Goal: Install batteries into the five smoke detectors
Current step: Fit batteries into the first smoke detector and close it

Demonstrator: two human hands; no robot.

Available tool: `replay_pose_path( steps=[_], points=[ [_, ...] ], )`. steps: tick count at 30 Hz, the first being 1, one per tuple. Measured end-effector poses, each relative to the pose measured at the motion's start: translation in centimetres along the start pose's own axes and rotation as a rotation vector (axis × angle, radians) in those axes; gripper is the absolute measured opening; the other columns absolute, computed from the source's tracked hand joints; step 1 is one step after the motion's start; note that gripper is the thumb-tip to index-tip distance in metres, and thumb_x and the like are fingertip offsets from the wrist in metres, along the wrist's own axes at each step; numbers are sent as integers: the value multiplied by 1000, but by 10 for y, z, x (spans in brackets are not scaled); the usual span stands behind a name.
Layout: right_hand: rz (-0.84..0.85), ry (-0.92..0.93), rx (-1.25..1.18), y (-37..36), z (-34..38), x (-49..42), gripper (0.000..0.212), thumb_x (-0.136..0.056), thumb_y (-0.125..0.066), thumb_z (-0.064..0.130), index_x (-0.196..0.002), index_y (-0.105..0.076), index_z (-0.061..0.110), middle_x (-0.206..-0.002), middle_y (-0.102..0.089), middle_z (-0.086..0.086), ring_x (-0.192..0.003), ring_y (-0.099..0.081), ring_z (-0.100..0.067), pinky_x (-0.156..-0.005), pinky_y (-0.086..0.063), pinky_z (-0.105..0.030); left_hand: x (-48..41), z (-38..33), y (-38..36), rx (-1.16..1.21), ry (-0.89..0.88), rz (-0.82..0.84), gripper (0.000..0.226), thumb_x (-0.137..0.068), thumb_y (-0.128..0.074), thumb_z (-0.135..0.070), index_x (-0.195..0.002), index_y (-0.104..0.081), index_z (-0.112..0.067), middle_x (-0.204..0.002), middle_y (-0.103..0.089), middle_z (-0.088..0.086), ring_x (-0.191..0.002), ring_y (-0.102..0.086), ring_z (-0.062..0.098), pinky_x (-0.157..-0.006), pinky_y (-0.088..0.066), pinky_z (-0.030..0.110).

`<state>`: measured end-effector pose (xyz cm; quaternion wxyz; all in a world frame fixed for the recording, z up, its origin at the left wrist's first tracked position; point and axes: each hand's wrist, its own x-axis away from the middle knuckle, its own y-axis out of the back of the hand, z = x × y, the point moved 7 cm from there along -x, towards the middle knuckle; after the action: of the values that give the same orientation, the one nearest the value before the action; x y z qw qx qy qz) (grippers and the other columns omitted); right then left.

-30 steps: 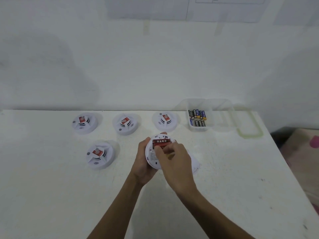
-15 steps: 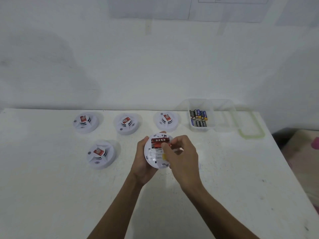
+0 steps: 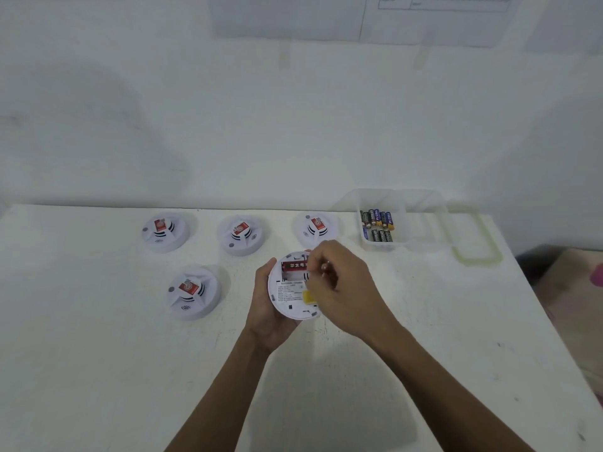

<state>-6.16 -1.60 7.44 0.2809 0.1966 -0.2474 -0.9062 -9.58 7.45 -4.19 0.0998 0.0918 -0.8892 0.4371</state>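
From the head view, your left hand cups the upturned smoke detector just above the tabletop, grip closed around its rim, with a red battery lying in the top slot; seat it flat and check polarity before fetching another from the clear tray. Your right hand hovers over the compartment, fingers curled nearly shut at the battery's right end; whether they pinch anything, I cannot tell.
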Motion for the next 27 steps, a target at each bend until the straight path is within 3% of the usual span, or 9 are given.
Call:
replay_pose_path(
  steps=[3, 6, 15, 21, 22, 23, 24, 25, 27],
  points=[
    [134, 192, 409, -11, 7, -5, 10, -86, -48, 28, -95, -53, 27, -82, -56, 8, -67, -56, -11, -52, -37, -17, 3, -4, -3, -76, -62, 5, 41, -70, -62, -58, -91, -77, -26, -93, -74, 4, -82, -71, 20, -69, -58, 33],
    [209, 313, 601, -19, 7, -10, 26, -90, -43, 32, -112, -57, 29, -84, -61, 5, -61, -53, -13, -47, -25, -15, 3, -4, -4, -115, -78, 54, 49, -56, -78, -60, -91, -77, -26, -93, -74, 4, -82, -71, 20, -70, -58, 33],
    [272, 412, 698, -21, 4, -17, 28, -87, -47, 28, -113, -53, 35, -70, -57, 7, -53, -48, -14, -43, -28, -20, 1, 2, 2, -62, 13, -69, 66, -97, -17, -39, -76, -78, -28, -82, -74, 2, -73, -71, 18, -63, -58, 29],
    [320, 436, 736, -24, 2, -22, 29, -83, -43, 32, -110, -54, 35, -62, -54, 5, -49, -44, -13, -42, -24, -20, 1, 0, -2, -152, -58, -24, 42, -80, -39, -45, -68, -77, -34, -75, -75, -5, -68, -71, 12, -59, -57, 22],
    [307, 435, 737, -24, 1, -23, 29, -83, -41, 33, -107, -56, 34, -62, -53, 6, -47, -41, -12, -41, -19, -19, 0, -1, 1, -164, -69, -25, 42, -38, -55, -50, -70, -78, -34, -76, -75, -5, -68, -71, 11, -60, -57, 22],
    [289, 433, 733, -22, 0, -24, 29, -82, -39, 35, -104, -58, 33, -62, -52, 6, -47, -38, -11, -42, -14, -18, 2, -5, -2, -157, -71, 0, 28, -71, -59, -52, -76, -78, -32, -81, -75, -2, -72, -71, 14, -62, -57, 25],
    [269, 433, 725, -21, -1, -24, 29, -82, -38, 35, -102, -59, 31, -64, -52, 7, -47, -35, -10, -43, -11, -16, 0, -8, 1, -139, -91, -14, 36, -94, -45, -41, -84, -78, -29, -88, -75, 2, -77, -71, 18, -67, -58, 29],
    [258, 432, 718, -20, -3, -24, 29, -82, -38, 34, -103, -58, 31, -65, -53, 7, -47, -34, -10, -44, -9, -16, 0, -11, 4, -152, -100, -21, 43, -63, -74, -59, -91, -77, -26, -94, -74, 5, -81, -71, 20, -70, -58, 31],
    [258, 433, 711, -19, -6, -24, 30, -85, -39, 33, -111, -54, 32, -70, -53, 7, -49, -36, -10, -43, -12, -16, 1, -15, 4, -185, -105, -38, 46, -62, -72, -63, -91, -77, -27, -94, -74, 5, -81, -71, 19, -70, -58, 30]
  ],
)
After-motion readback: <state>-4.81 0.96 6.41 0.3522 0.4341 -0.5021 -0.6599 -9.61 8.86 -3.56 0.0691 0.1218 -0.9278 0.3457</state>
